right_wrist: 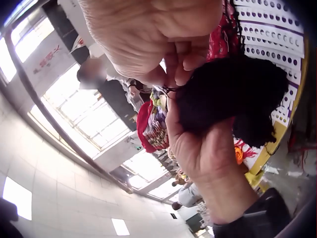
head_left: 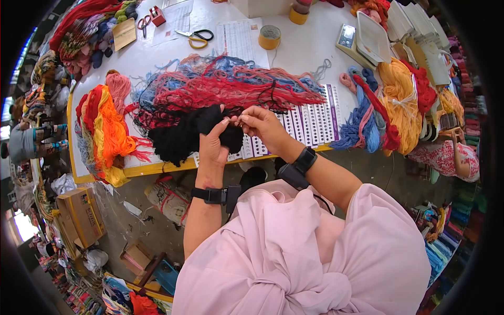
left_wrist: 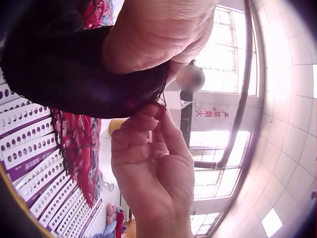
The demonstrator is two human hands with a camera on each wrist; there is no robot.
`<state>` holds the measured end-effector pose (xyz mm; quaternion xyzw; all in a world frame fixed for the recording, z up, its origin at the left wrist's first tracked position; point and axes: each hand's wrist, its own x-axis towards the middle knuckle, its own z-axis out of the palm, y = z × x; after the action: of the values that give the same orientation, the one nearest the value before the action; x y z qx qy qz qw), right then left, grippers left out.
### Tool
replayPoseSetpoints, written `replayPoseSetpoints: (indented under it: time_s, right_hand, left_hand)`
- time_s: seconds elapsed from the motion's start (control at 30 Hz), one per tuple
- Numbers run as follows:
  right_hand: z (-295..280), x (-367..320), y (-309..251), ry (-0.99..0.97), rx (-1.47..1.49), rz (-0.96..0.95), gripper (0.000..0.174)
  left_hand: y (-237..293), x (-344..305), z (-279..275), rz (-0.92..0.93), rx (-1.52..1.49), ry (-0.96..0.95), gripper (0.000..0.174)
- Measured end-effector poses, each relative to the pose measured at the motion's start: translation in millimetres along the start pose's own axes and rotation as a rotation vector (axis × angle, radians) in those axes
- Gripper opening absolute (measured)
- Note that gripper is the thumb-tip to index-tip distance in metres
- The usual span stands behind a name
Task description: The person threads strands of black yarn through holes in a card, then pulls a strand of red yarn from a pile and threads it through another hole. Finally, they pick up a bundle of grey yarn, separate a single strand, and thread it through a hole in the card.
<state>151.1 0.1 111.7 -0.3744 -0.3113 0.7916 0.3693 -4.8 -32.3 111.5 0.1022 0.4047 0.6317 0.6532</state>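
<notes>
Two black bands circle the wrists above a pink top. The left hand grips the black yarn, its thumb along the bundle; the grip is narrow at the yarn's right end. The right hand pinches thin dark strands at that end, fingertips together, close to the left thumb. The black yarn hangs over the near part of the table, its lower ends by the yellow edge.

To the right of the black yarn lie punched cards in a row. At left near is an orange bundle with yellow and red skeins; at right, a blue bundle, with a pale orange bundle beside it. Just beyond the black yarn, a loose red and blue pile overlaps the cards.

Farther off are open scissors, a printed sheet and a tape roll. A white tray sits at far right, a red box at far left.
</notes>
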Motion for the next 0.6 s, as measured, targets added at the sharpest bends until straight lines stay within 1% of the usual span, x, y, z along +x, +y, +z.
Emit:
replayPoseSetpoints:
  time_s: [0.03,0.07,0.13,0.17,0.2,0.27,0.33,0.37,0.4,0.47,0.53,0.57,0.6]
  right_hand:
    - [1.3,-0.3,-0.4,0.013,0.132,0.042,0.010]
    - [-1.8,-0.3,0.0,-0.032,0.180,0.075,0.009]
    - [-17.8,-2.5,-1.2,-0.114,0.280,0.142,0.009]
    - [-27.2,-4.1,-5.7,-0.157,0.150,0.160,0.009]
    - [-33.5,-9.0,-10.5,-0.130,-0.002,0.171,0.009]
    - [-60.9,-19.9,-24.3,-0.152,-0.250,0.142,0.008]
    - [-85.0,-34.7,-36.7,-0.031,-0.069,0.046,0.008]
    - [-90.6,-45.9,-50.5,-0.005,0.120,-0.038,0.014]
    - [-105.0,-49.5,-60.2,-0.004,0.362,-0.079,0.017]
    - [-147.2,-62.1,-82.1,-0.015,0.481,-0.173,0.019]
    - [-219.0,-81.7,-109.0,0.043,0.682,-0.287,0.013]
    - [-245.4,-98.3,-147.4,0.134,0.750,-0.337,0.006]
    - [-299.9,-120.2,-175.1,0.286,0.603,-0.490,0.019]
  left_hand:
    - [1.2,-0.6,-1.4,-0.018,-0.022,0.021,0.035]
    - [2.9,-1.4,-3.2,-0.038,-0.043,0.041,0.035]
    - [13.7,-0.8,-17.9,-0.222,-0.015,-0.018,0.032]
    - [17.1,-1.4,-25.0,-0.320,-0.001,-0.050,0.031]
    - [23.0,-6.5,-20.3,-0.328,0.229,-0.058,0.023]
    - [35.6,-14.1,-30.9,-0.358,0.670,-0.058,0.017]
    - [52.6,-19.0,-41.6,-0.456,0.743,-0.051,0.016]
    - [61.4,-20.4,-52.3,-0.402,0.659,-0.026,0.018]
    - [71.9,-20.6,-65.2,-0.347,0.575,0.001,0.021]
    - [95.7,-10.9,-101.9,-0.197,-0.154,-0.010,0.033]
    - [124.7,-23.2,-64.6,0.211,-0.309,-0.089,0.044]
    - [136.7,-27.4,-54.3,0.309,-0.459,-0.185,0.047]
    - [143.8,-32.1,-47.4,0.408,-0.607,-0.278,0.049]
